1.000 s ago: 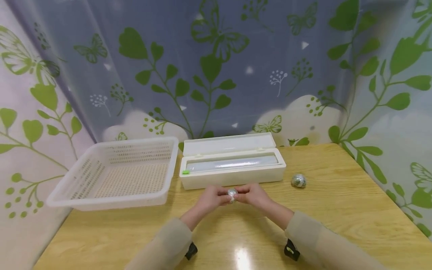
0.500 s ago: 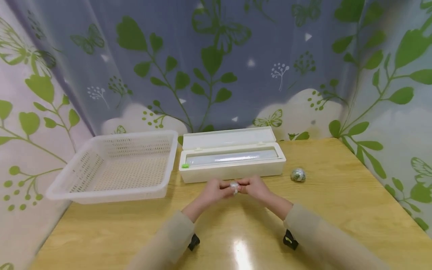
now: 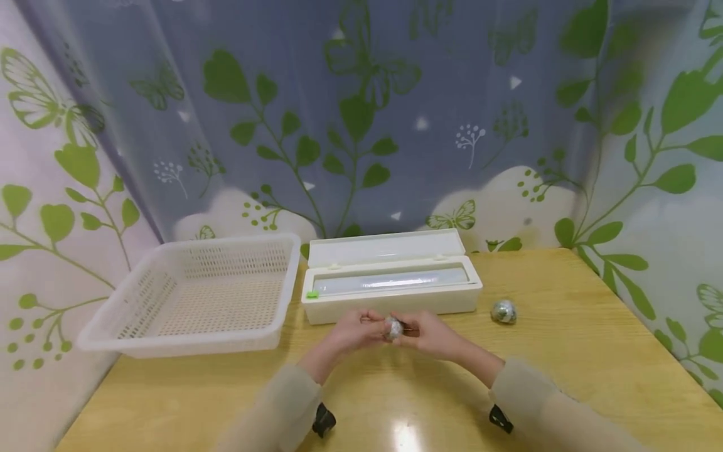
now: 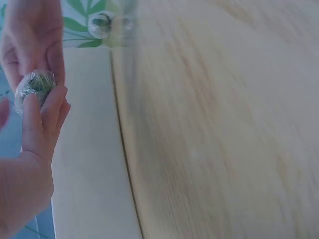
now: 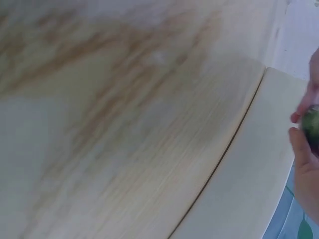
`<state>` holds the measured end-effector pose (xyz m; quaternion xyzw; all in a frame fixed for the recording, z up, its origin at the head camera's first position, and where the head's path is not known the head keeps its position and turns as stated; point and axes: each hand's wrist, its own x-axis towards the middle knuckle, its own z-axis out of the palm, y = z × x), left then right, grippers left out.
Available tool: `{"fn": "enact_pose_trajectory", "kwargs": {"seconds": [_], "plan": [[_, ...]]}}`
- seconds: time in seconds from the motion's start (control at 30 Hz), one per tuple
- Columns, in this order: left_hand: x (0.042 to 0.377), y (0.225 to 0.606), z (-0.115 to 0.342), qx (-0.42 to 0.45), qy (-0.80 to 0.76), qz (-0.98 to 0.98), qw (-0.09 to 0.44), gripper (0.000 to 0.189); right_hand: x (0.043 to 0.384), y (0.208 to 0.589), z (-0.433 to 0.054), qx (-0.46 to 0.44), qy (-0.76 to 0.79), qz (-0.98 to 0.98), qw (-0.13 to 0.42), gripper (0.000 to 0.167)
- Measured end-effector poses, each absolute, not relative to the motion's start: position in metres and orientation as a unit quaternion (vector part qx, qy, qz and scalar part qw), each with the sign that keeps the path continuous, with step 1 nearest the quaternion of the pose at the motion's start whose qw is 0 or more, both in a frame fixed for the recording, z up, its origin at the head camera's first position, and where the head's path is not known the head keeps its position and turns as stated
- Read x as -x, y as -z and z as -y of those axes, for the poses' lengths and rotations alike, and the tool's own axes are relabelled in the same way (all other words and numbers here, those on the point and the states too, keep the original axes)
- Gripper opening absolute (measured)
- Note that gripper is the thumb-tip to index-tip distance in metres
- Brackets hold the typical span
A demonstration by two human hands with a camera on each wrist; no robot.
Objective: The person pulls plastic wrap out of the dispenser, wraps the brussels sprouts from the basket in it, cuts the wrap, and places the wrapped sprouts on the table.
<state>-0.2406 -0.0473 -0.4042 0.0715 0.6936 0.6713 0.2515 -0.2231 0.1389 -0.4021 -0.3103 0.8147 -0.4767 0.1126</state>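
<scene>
In front of the white box, a small round ball wrapped in clear film (image 3: 393,328) is held between both hands. Green, speckled contents show through its crinkled film in the left wrist view. My left hand (image 3: 353,333) pinches it from the left with thumb and fingers. From the other side, the right hand (image 3: 432,336) grips it too, its fingers close to the left ones. In the right wrist view only part of the ball (image 5: 312,124) shows at the frame's edge. A second film-wrapped ball (image 3: 504,311) rests on the table, right of the box.
Just beyond the hands stands a long white cling film dispenser (image 3: 390,304), lid raised, a film roll (image 3: 390,281) inside and a green slider (image 3: 312,294) at its left. A white perforated basket (image 3: 192,346) sits left on the wooden table (image 3: 565,358). A patterned curtain hangs behind.
The held ball has turned between the fingers and shows more of its round side. The right fingers have shifted round it. The view has tilted slightly; the other ball, dispenser and basket stay put.
</scene>
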Motion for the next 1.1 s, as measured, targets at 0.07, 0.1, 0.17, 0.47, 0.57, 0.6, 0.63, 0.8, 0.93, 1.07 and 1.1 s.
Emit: {"fn": "enact_pose_trajectory", "kwargs": {"seconds": [0.07, 0.1, 0.17, 0.47, 0.57, 0.6, 0.63, 0.8, 0.93, 1.07, 1.1], "plan": [[0.238, 0.404, 0.048, -0.069, -0.671, -0.693, 0.254, 0.026, 0.222, 0.404, -0.139, 0.309, 0.476, -0.817, 0.099, 0.051], [0.238, 0.403, 0.048, -0.068, -0.672, -0.693, 0.253, 0.025, 0.222, 0.404, -0.139, 0.309, 0.475, -0.819, 0.089, 0.05], [0.234, 0.404, 0.049, -0.066, -0.682, -0.687, 0.241, 0.022, 0.219, 0.404, -0.137, 0.315, 0.474, -0.819, 0.072, 0.049], [0.226, 0.402, 0.042, -0.094, -0.683, -0.705, 0.168, 0.017, 0.216, 0.397, -0.133, 0.312, 0.422, -0.851, 0.005, 0.046], [0.224, 0.402, 0.041, -0.094, -0.686, -0.701, 0.17, 0.018, 0.214, 0.395, -0.132, 0.303, 0.429, -0.851, 0.001, 0.041], [0.223, 0.403, 0.041, -0.098, -0.681, -0.705, 0.176, 0.019, 0.214, 0.394, -0.133, 0.304, 0.434, -0.848, 0.006, 0.04], [0.222, 0.403, 0.042, -0.102, -0.671, -0.711, 0.184, 0.02, 0.213, 0.394, -0.134, 0.306, 0.436, -0.846, 0.011, 0.038], [0.215, 0.402, 0.052, -0.208, -0.524, -0.803, 0.195, 0.033, 0.21, 0.397, -0.146, 0.306, 0.425, -0.851, 0.027, 0.034], [0.204, 0.394, 0.07, -0.297, -0.377, -0.86, 0.174, 0.043, 0.207, 0.398, -0.17, 0.279, 0.397, -0.874, 0.026, 0.037], [0.196, 0.388, 0.091, -0.314, -0.331, -0.878, 0.149, 0.041, 0.208, 0.392, -0.202, 0.257, 0.369, -0.893, 0.013, 0.04], [0.196, 0.387, 0.097, -0.313, -0.328, -0.88, 0.138, 0.039, 0.21, 0.391, -0.211, 0.254, 0.356, -0.899, 0.005, 0.039]]}}
